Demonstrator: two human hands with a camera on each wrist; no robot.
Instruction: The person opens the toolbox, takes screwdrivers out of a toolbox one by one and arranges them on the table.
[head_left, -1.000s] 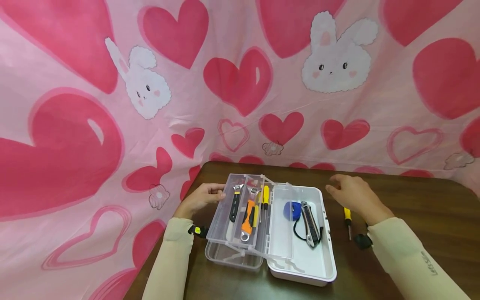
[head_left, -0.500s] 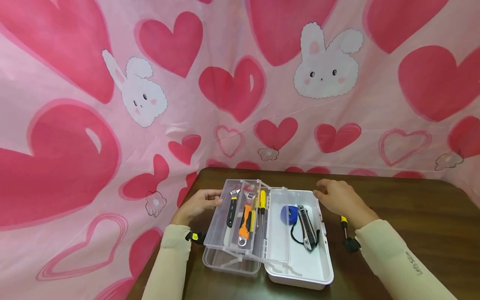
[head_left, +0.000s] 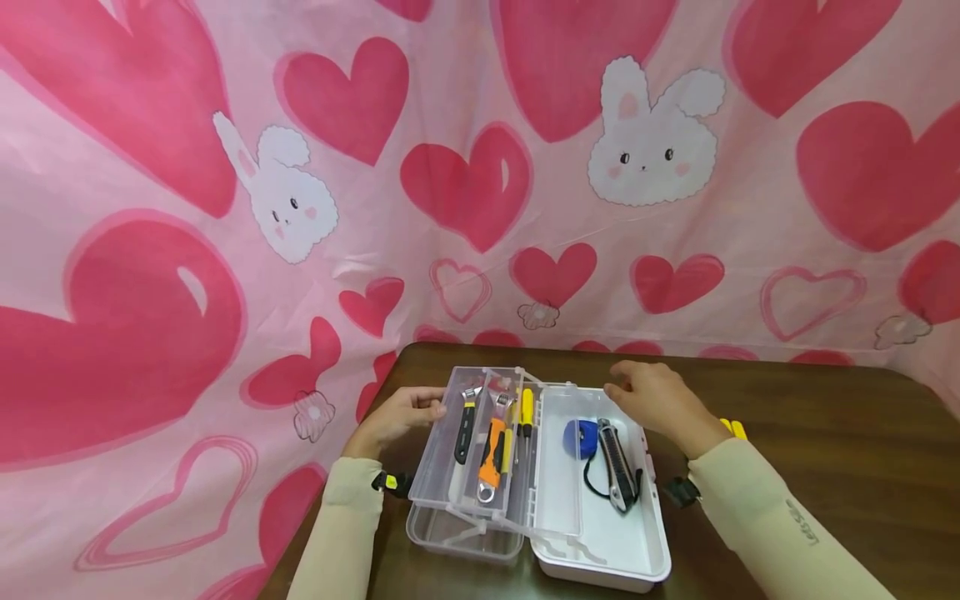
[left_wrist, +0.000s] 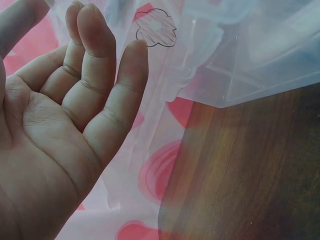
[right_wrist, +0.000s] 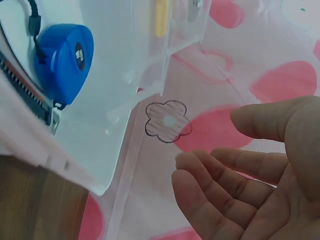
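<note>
As I watch remotely, left hand (head_left: 399, 421) sits by clear tray (head_left: 441, 467), grip loosely spread; right hand (head_left: 660, 404), grip also spread, hangs near white box (head_left: 632, 546).

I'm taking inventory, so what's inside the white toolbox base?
The white toolbox base holds a blue tape measure and a utility knife lying beside it. What lies directly beneath them cannot be seen.

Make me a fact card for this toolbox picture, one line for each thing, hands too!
White box: open, on the brown table
Inside it: blue tape measure, utility knife
Clear tray: black wrench, orange wrench
Left hand: at the tray's left edge; touching unclear
Right hand: near the box's far right corner, holding nothing
Backdrop: pink, with hearts and bunnies
</note>
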